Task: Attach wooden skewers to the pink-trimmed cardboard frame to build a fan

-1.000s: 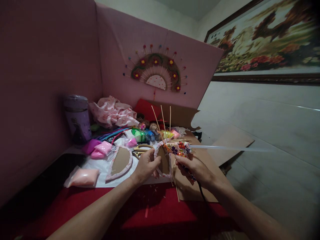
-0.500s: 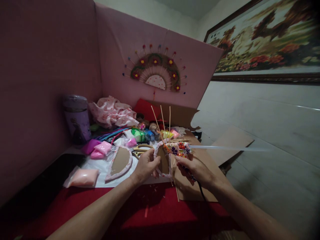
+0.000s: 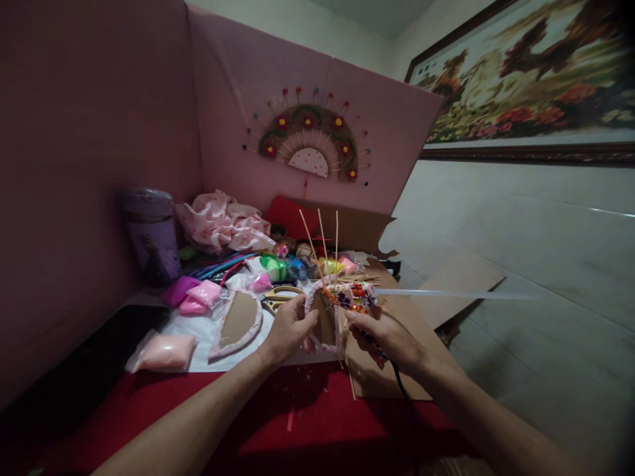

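Note:
My left hand (image 3: 288, 330) grips a half-round cardboard piece (image 3: 325, 320) edged in pink fabric, held upright, with three thin wooden sticks (image 3: 322, 241) rising from its top. My right hand (image 3: 384, 334) is closed on a flower-patterned glue gun (image 3: 358, 296), its nozzle end against the cardboard's top edge. A clear glue stick (image 3: 446, 294) juts out to the right from the gun, and a black cord (image 3: 399, 380) trails down from my right hand.
A second fabric-edged cardboard half-round (image 3: 238, 320) lies flat left of my hands, by gold-handled scissors (image 3: 280, 295). Clay packets (image 3: 196, 294), a purple cup (image 3: 151, 231), pink cloth (image 3: 221, 221) and a cardboard sheet (image 3: 391, 330) crowd the table. A finished fan (image 3: 310, 142) hangs on the pink board.
My right hand and the glue gun have shifted slightly left along the cardboard's top edge. The left hand holds still.

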{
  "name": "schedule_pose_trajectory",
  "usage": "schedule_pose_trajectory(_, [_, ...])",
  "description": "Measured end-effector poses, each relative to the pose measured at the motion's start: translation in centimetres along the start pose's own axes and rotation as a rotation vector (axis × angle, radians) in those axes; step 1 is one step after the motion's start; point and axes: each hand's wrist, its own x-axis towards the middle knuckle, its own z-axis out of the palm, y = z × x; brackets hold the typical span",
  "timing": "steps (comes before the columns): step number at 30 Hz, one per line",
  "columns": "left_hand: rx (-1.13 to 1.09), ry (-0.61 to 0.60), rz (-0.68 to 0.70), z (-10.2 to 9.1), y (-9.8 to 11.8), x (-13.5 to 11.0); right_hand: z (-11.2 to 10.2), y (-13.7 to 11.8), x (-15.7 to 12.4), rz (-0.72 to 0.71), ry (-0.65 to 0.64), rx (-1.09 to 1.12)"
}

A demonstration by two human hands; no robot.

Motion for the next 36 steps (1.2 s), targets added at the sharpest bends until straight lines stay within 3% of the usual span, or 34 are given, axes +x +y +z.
schedule_pose_trajectory(8, [0.007, 0.006, -0.006, -0.05, 0.10, 0.00, 0.00, -0.42, -0.25, 0.017, 0.047, 0.072])
schedule_pose_trajectory(17, [-0.028, -0.014, -0.013, -0.08, 0.07, 0.06, -0.33, -0.03, -0.39, -0.098, 0.034, 0.168])
schedule_pose_trajectory(22, [-0.073, 0.003, -0.037, -0.07, 0.54, 0.11, -0.23, -0.15, -0.20, -0.040, -0.005, 0.200])
schedule_pose_trajectory(27, [-0.098, 0.007, -0.052, -0.16, 0.66, 0.15, -0.15, -0.23, -0.02, -0.144, -0.007, 0.297])
schedule_pose_trajectory(36, [-0.104, 0.013, -0.064, -0.23, 0.76, 0.12, -0.20, -0.07, 0.36, -0.092, 0.017, 0.219])
